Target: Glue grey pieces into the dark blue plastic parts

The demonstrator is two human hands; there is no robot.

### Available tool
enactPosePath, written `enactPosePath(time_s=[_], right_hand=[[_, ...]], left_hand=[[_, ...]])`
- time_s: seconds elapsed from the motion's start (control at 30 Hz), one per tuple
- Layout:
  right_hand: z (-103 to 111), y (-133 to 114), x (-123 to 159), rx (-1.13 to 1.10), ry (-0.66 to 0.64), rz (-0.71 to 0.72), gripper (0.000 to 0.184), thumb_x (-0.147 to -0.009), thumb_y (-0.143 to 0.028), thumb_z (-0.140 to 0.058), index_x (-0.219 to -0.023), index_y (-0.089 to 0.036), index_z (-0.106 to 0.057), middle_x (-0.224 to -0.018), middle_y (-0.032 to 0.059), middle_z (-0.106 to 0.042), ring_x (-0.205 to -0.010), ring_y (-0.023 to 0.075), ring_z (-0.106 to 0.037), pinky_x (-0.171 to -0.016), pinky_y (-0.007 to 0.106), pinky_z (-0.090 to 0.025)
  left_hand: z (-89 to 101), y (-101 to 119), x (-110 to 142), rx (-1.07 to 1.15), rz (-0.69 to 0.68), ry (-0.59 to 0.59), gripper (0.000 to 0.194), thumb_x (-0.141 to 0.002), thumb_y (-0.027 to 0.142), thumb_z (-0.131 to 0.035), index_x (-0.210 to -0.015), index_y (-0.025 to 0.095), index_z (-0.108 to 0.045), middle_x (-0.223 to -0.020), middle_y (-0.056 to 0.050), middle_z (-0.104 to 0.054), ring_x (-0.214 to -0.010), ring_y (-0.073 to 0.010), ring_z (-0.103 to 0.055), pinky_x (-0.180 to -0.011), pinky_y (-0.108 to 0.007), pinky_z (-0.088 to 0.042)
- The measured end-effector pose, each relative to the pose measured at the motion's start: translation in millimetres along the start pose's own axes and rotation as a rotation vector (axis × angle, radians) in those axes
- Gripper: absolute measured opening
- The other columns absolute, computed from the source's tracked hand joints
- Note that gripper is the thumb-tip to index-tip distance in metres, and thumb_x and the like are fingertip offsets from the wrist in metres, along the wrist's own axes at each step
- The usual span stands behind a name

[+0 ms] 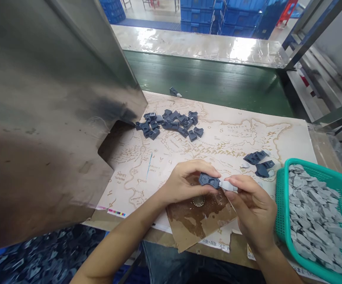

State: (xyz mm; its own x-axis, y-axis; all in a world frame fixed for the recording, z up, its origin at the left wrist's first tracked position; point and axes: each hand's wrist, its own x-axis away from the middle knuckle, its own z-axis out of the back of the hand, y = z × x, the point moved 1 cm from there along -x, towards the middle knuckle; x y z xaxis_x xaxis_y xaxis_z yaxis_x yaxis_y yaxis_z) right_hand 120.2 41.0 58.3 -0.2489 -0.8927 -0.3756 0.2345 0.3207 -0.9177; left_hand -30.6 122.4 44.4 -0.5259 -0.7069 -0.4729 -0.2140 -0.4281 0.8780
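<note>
My left hand (185, 179) pinches a dark blue-grey moulded plastic part (209, 180) between thumb and fingers, its recessed face turned up. From the right, my right hand (253, 203) grips a small light grey plastic piece (227, 185), whose end meets the dark part. I cannot tell how far one sits in the other. Below them lies a brown cardboard piece (185, 225) with wet-looking stains and a small round metal cap (198, 201). Right of my hands are a few dark parts (255, 157) with light grey pieces beside them.
A green basket (281, 205) of light grey pieces (315, 213) stands at the right. Dark parts (171, 121) lie heaped on the map-printed sheet (224, 134). Beyond runs a green conveyor belt (212, 75) carrying one part (173, 92). A metal panel (49, 118) blocks the left.
</note>
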Motion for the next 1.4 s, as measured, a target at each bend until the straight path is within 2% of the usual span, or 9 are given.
enactPosePath(time_s=[0.33,0.53,0.63,0.77,0.87,0.97,1.13,1.27,1.4], right_hand=[[4.0,5.8,-5.8,0.016,-0.127,0.029,0.014,-0.078,-0.018,-0.068,-0.088,-0.027,-0.068,-0.085,0.0016,-0.071,-0.080,0.0162,-0.066,-0.070,0.030,-0.056],[-3.6,18.0,-9.4,0.192,-0.049,-0.035,0.006,-0.077,-0.025,-0.064,-0.082,-0.022,-0.062,-0.082,0.0040,-0.068,-0.078,0.0173,-0.065,-0.071,0.030,-0.054],[1.9,0.4,-8.0,0.380,-0.217,-0.073,0.002,-0.077,-0.022,-0.058,-0.079,-0.022,-0.059,-0.073,0.0013,-0.065,-0.064,0.0147,-0.061,-0.059,0.025,-0.051],[26.1,-29.7,-13.7,0.576,-0.665,0.041,0.010,-0.073,-0.014,-0.055,-0.070,-0.023,-0.054,-0.059,-0.0032,-0.058,-0.047,0.0110,-0.054,-0.041,0.020,-0.043],[43.0,-29.6,-51.2,0.661,-0.777,0.088,0.006,-0.073,-0.018,-0.056,-0.072,-0.024,-0.058,-0.056,-0.0026,-0.060,-0.041,0.0116,-0.053,-0.036,0.021,-0.039],[44.7,-7.8,-121.4,0.790,-0.738,0.025,0.009,-0.070,-0.020,-0.056,-0.070,-0.024,-0.064,-0.060,-0.0001,-0.064,-0.051,0.0156,-0.058,-0.044,0.024,-0.043],[29.2,45.3,-230.7,1.099,-0.176,-0.124,0.014,-0.072,-0.017,-0.052,-0.074,-0.019,-0.066,-0.082,0.0073,-0.069,-0.083,0.0233,-0.062,-0.067,0.032,-0.046],[24.7,80.8,-253.6,1.197,-0.118,-0.186,0.016,-0.070,-0.013,-0.052,-0.075,-0.016,-0.067,-0.078,0.0100,-0.068,-0.077,0.0226,-0.061,-0.067,0.033,-0.045],[34.6,66.5,-237.9,1.245,-0.120,-0.163,0.019,-0.075,-0.019,-0.053,-0.086,-0.014,-0.068,-0.097,0.0151,-0.068,-0.089,0.0274,-0.061,-0.071,0.037,-0.044]], left_hand=[[0.5,-3.9,0.0,-0.047,-0.118,-0.047,0.017,-0.077,0.030,-0.071,-0.090,0.018,-0.068,-0.084,-0.006,-0.074,-0.079,-0.0146,-0.067,-0.072,-0.026,-0.054],[2.5,-7.3,-1.3,-0.162,0.076,-0.102,0.022,-0.079,0.032,-0.067,-0.095,0.017,-0.067,-0.090,-0.008,-0.072,-0.083,-0.0164,-0.067,-0.077,-0.030,-0.054],[20.8,-10.3,-4.4,-0.220,0.085,-0.168,0.042,-0.074,0.038,-0.071,-0.110,0.019,-0.063,-0.108,-0.010,-0.068,-0.098,-0.0199,-0.064,-0.084,-0.033,-0.053],[68.7,-23.3,-6.6,-0.599,0.194,0.242,0.032,-0.084,0.034,-0.059,-0.113,0.022,-0.061,-0.117,-0.009,-0.064,-0.111,-0.0239,-0.057,-0.095,-0.041,-0.047],[94.6,-37.2,-4.6,-0.986,0.358,0.486,0.032,-0.082,0.024,-0.059,-0.113,0.018,-0.062,-0.122,-0.013,-0.060,-0.121,-0.0305,-0.048,-0.102,-0.047,-0.040],[100.3,-48.9,-3.2,-1.151,0.416,0.452,0.036,-0.080,0.018,-0.057,-0.116,0.017,-0.060,-0.125,-0.013,-0.059,-0.126,-0.0320,-0.043,-0.104,-0.049,-0.037],[97.0,-53.7,-1.7,-1.138,0.340,0.412,0.036,-0.081,0.007,-0.043,-0.107,0.020,-0.064,-0.113,-0.009,-0.066,-0.117,-0.0264,-0.052,-0.099,-0.042,-0.045],[96.4,-50.8,-1.1,-1.093,0.379,0.426,0.036,-0.081,0.007,-0.044,-0.105,0.024,-0.065,-0.111,-0.007,-0.066,-0.103,-0.0248,-0.060,-0.082,-0.035,-0.053],[95.4,-46.2,-2.8,-1.023,0.428,0.443,0.038,-0.079,0.011,-0.050,-0.113,0.022,-0.061,-0.114,-0.009,-0.062,-0.096,-0.0247,-0.063,-0.076,-0.033,-0.054]])
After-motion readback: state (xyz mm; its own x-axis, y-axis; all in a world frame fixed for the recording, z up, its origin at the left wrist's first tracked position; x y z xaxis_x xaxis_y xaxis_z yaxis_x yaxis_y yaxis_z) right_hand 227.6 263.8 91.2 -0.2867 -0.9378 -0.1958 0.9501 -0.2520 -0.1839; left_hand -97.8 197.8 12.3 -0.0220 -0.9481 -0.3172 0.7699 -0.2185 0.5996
